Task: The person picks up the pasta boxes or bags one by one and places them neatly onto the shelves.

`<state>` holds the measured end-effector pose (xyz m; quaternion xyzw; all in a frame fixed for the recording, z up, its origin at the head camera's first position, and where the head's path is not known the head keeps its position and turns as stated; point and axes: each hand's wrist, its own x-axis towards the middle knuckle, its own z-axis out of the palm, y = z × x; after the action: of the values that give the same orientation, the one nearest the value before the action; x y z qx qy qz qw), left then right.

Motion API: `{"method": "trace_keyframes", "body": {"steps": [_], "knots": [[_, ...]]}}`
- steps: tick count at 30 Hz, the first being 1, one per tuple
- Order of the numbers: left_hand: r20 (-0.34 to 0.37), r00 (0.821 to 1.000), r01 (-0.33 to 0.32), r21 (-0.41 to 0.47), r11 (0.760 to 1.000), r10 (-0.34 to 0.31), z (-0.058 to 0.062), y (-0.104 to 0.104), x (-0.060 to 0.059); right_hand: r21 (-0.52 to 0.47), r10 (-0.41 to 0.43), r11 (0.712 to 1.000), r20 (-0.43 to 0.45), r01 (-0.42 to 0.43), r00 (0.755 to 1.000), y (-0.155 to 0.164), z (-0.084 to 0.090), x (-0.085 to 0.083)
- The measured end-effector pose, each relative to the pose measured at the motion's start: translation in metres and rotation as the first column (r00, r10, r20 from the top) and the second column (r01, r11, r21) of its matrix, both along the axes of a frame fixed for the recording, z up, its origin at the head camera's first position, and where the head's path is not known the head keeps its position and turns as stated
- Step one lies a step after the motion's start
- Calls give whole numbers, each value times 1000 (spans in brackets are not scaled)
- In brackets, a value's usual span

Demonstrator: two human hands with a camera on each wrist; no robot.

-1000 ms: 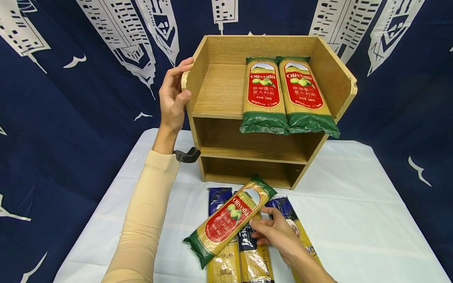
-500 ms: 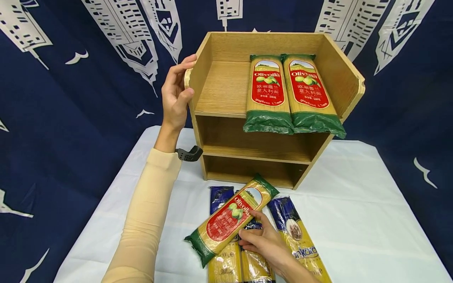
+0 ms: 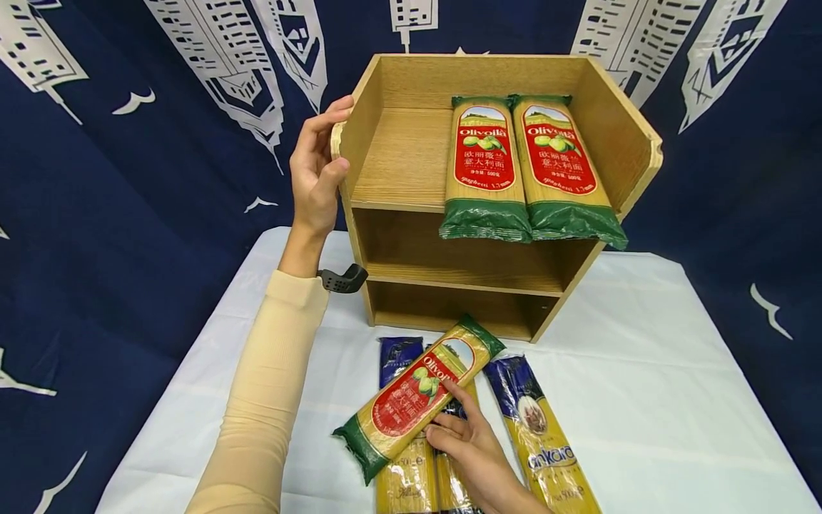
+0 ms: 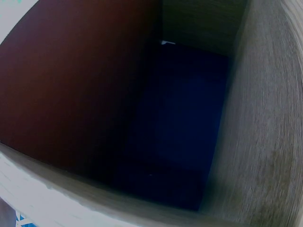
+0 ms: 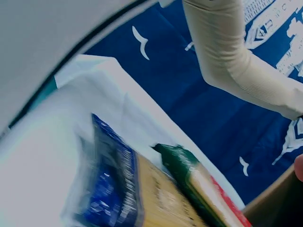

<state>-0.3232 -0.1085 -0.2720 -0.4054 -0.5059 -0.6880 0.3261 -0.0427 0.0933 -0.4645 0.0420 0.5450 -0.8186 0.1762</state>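
White surface: left hand grips shelf side, likely for steadying. Right hand touches slanted red-label pack, can't tell if pinching; blue-ended packs beneath likely prop its edge.

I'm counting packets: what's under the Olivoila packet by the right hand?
Under the Olivoila packet, a blue-and-yellow packet and a second packet partly show; their middles and anything else there are covered.
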Motion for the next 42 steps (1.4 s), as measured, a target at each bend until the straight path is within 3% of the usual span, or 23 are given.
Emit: {"method": "trace_keyframes", "body": {"steps": [8,16,26,32,37,42], "knots": [[18,1000,-3,11,1000,3,-2,-3,2,-51,26,998,-26,-27,999,-9,-11,0],[11,1000,-4,1,1000,4,-2,-3,1,-34,15,999,-47,-16,999,-20,-18,-5],[0,1000,8,-12,1000,-8,-2,-1,0,4,-117,993,-15,117,993,-23,-21,-9],[3,1000,5,-19,1000,-5,-1,-1,1,49,-154,987,6,154,988,-20,-15,-12],[6,1000,3,-9,1000,-3,0,-2,1,160,-202,967,9,198,979,-21,-10,-17],[6,1000,2,-13,1000,-2,0,-2,1,342,-223,909,-84,238,971,-32,-5,-22]]}}
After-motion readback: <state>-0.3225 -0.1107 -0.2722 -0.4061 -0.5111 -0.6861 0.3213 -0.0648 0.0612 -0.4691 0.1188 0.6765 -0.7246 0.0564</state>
